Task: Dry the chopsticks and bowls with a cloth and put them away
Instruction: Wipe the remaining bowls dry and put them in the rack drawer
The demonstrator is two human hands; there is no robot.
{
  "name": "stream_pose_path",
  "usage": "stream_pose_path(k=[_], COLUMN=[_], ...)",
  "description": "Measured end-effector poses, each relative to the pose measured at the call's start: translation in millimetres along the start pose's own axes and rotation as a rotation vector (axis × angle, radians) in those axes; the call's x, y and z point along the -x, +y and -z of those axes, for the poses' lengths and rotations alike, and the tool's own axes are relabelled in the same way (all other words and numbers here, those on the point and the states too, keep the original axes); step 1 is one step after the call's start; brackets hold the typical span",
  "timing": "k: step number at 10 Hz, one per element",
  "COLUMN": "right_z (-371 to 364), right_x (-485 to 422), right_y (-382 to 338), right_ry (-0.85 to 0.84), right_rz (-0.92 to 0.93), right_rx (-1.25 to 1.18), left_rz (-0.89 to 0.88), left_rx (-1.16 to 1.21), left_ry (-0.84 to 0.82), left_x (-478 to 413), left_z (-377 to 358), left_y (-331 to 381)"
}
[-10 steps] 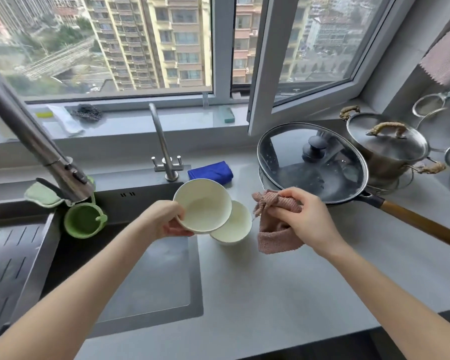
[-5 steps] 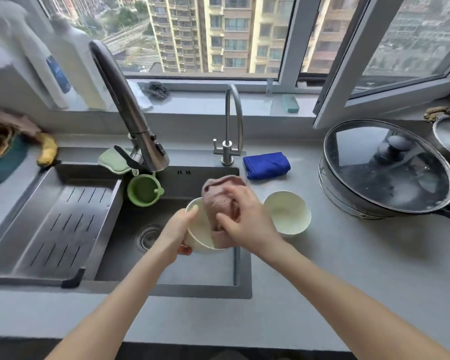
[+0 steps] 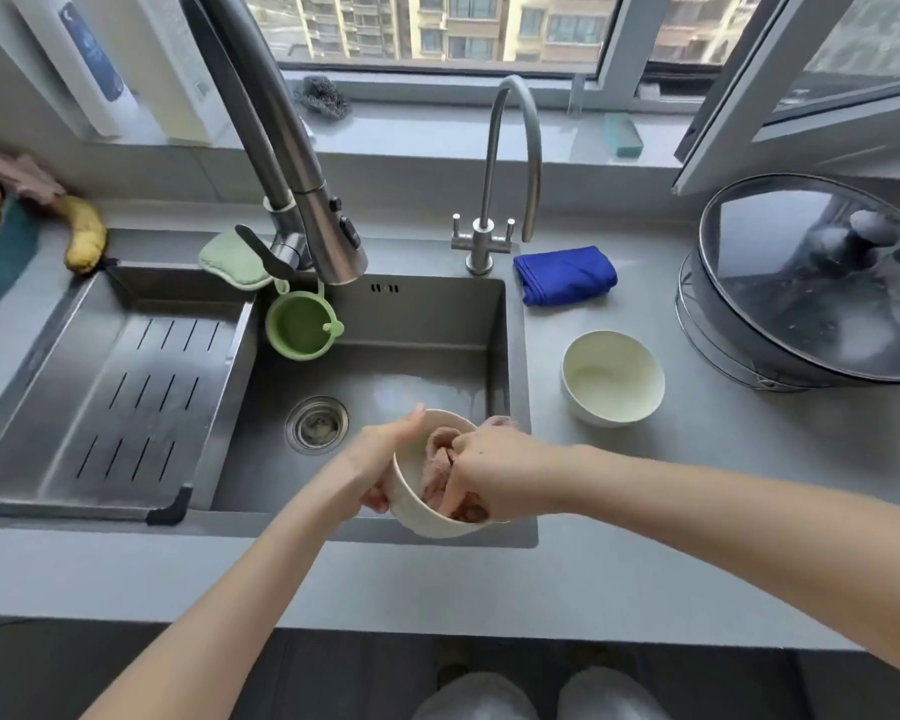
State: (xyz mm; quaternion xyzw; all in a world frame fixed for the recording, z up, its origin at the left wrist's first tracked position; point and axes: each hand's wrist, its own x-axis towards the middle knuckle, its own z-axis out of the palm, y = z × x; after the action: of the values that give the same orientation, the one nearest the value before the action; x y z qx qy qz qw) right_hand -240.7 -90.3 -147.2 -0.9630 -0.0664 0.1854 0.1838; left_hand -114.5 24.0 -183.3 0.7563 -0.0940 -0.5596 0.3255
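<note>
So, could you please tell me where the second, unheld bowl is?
In the head view, the pale round bowl stands on the grey counter right of the steel sink, just in front of the folded blue cloth.

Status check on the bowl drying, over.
Left hand grips bowl over sink. Right hand presses pink cloth inside it. Second bowl sits on counter. Nothing in the way.

Rectangular stainless steel sink [image 3: 427,324] recessed into a matte grey stone countertop [image 3: 645,537], which runs left, right and in front of the sink. Behind the sink, a grey sill [image 3: 437,127] under a pale-framed window [image 3: 619,33]. Sash [image 3: 718,106] right of the sink stands open. Daylight throughout. Beige apartment blocks [image 3: 463,18] outside.
</note>
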Motion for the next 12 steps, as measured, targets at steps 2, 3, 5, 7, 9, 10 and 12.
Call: stream_pose_path(k=[2,3,5,7,9,10,12], right_z=[-14.5,-33.1,-25.6,-3.6,1.6,9.3,-43.4], right_x=[-1.4,-5.5,-6.2,-5.7,1.9,6.9,16.0], right_y=[13.0,18.7,-12.8,-39.4,-35.8,-27.4,37.5], right_ry=[0.27,0.231,0.187,0.247,0.109,-0.14,0.779], right_rz=[0.485,0.398,-0.227,-0.576,-0.47,-0.487,-0.068], right_rx=[0.193,0.301,-0.189,-1.291,-1.073,-0.821,-0.057], left_rz=[-0.033,-0.083,-0.199,-0.198,-0.154,-0.108,-0.121], left_rx=[0.084,0.017,-0.002,0.075,0.177,0.074,0.129], left_ry=[-0.189,-0.124,0.161,0.293,0.133,0.007,0.055], left_x=[-1.7,6.3,6.4,0.7,2.6,7.8,5.6], left_z=[-1.5,-3.2,-5.1,-18.2,-8.8,-8.2,-5.5], left_y=[3.4,7.4,9.5,-4.5,-4.0,-2.6,0.6])
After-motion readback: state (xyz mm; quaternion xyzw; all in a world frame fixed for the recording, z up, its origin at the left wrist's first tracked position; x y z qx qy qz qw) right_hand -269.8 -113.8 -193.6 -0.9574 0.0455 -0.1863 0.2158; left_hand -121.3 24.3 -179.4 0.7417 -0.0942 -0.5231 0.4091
